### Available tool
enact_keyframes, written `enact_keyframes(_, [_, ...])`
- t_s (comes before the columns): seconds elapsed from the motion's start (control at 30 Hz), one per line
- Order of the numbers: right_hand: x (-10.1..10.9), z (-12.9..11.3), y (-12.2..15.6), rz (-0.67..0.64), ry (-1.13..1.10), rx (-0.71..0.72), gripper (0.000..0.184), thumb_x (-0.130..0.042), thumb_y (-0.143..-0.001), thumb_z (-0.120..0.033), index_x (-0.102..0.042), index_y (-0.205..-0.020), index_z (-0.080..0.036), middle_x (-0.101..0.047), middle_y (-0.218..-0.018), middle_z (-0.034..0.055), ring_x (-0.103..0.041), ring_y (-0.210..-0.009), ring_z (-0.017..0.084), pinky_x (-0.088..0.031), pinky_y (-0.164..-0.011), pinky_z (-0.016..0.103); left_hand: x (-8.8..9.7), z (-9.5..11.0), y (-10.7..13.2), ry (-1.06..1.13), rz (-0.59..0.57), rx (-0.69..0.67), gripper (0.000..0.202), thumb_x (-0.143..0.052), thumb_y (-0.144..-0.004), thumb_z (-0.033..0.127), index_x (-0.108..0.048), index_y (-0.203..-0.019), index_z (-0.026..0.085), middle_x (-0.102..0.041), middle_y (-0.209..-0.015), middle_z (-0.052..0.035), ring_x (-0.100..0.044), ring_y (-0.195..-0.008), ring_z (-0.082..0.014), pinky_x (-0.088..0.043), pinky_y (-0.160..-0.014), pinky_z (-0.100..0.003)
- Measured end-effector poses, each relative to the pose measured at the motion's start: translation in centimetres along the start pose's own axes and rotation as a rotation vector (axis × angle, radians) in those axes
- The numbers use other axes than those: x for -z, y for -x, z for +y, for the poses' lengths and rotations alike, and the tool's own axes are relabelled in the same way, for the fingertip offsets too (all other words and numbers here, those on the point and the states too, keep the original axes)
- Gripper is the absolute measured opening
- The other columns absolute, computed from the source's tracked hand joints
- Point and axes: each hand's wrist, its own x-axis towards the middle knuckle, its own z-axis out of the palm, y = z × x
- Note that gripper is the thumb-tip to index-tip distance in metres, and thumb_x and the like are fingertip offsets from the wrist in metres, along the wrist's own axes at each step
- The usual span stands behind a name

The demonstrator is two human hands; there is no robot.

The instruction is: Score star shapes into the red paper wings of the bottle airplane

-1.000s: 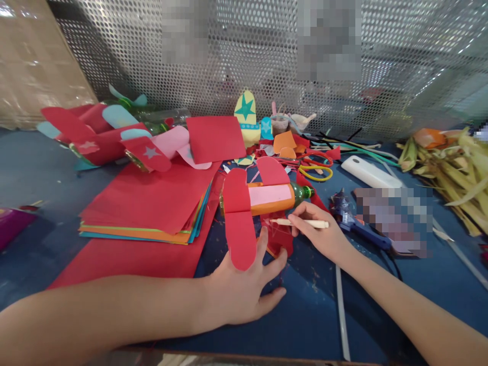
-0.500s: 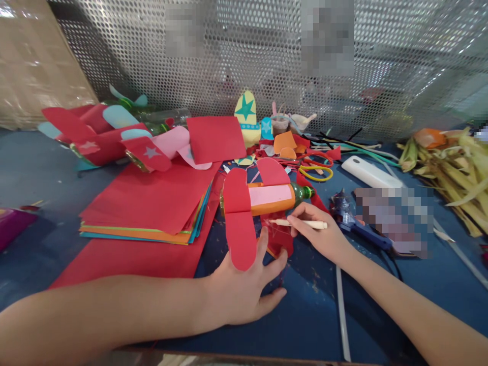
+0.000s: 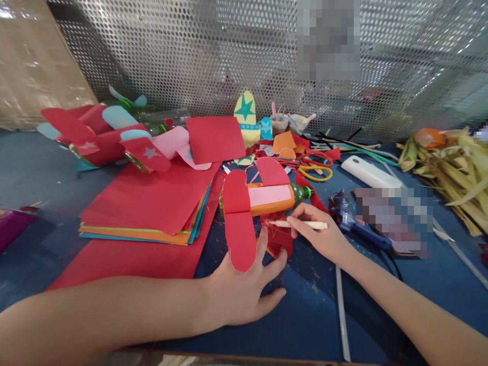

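A green bottle (image 3: 304, 192) wrapped in orange and pink paper lies on its side, its neck to the right. A long red paper strip with rounded ends (image 3: 241, 234) crosses its base end. In front of the bottle, a red paper piece (image 3: 280, 239) bears faint pale drawn lines. My left hand (image 3: 247, 290) lies with spread fingers under the strip's near end, fingertips on the red piece. Pinched in my right hand (image 3: 316, 231) is a slim cream pen (image 3: 301, 224), its tip on the red piece.
Stacked coloured paper (image 3: 152, 203) lies left, with red-winged bottle planes (image 3: 99, 132) behind it. A blue glue gun (image 3: 358, 226), a phone (image 3: 392, 218) and a white device (image 3: 371, 172) lie right. Dried husks (image 3: 453, 173) are far right; a perforated metal sheet (image 3: 229, 51) stands behind.
Both hands, the pen and the bottle are nearly where they were. Only a very slight shift of the view shows.
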Motion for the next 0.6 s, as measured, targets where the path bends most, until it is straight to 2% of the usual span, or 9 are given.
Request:
enact_keyframes(0.43, [-0.05, 0.19, -0.02, -0.016, -0.009, -0.004, 0.019, -0.057, -0.085, -0.037, -0.052, -0.075, -0.022, -0.063, -0.059, -0.0023, -0.061, -0.058, 0.014, -0.047, -0.060, 0.026, -0.19, 0.03, 0.03, 0.000, 0.010, 0.010, 0.055, -0.037, -0.092, 0.054, -0.040, -0.141, 0.028, -0.036, -0.141, -0.0256, -0.043, -0.122, -0.0452, -0.044, -0.085, -0.057])
enact_keyframes(0.6, [-0.03, 0.15, 0.00, -0.011, 0.016, 0.006, 0.019, -0.057, -0.085, -0.038, -0.052, -0.075, -0.022, -0.064, -0.061, -0.0008, -0.061, -0.059, 0.015, -0.048, -0.060, 0.027, -0.22, 0.02, 0.14, 0.008, 0.003, 0.016, 0.055, -0.035, -0.092, 0.055, -0.039, -0.141, 0.029, -0.035, -0.143, -0.0235, -0.043, -0.122, -0.0452, -0.044, -0.086, -0.057])
